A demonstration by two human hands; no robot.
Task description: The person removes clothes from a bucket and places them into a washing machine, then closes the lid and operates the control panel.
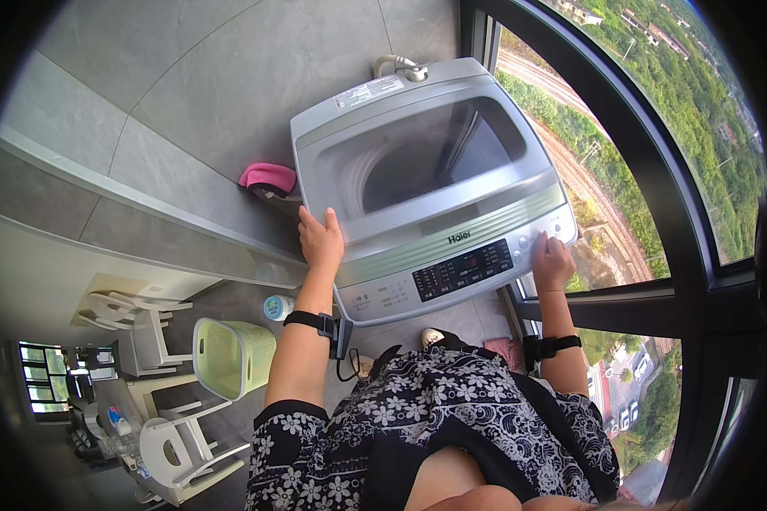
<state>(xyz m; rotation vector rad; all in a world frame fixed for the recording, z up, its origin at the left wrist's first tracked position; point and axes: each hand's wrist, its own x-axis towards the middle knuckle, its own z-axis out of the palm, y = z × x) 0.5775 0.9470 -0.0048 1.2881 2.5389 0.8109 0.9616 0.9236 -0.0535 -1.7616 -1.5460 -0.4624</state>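
Observation:
A silver top-loading washing machine (358,302) stands in front of me, its dark see-through lid (443,153) down. My left hand (322,238) rests on the left edge of the machine's top beside the lid, thumb and fingers apart and holding nothing. At the right end of the black control panel (462,270), my right hand (552,260) has its fingers curled in. One fingertip reaches the panel near the round buttons (520,249). A small red light shows on the display. Both wrists wear black straps with small devices.
Left of the machine lie a pink cloth-like item (268,177), a white tub with a blue lid (277,307) and a pale green laundry basket (234,353). White chairs (175,451) stand farther left. Dark-framed windows (699,298) line the right. A hose (394,64) runs behind the machine.

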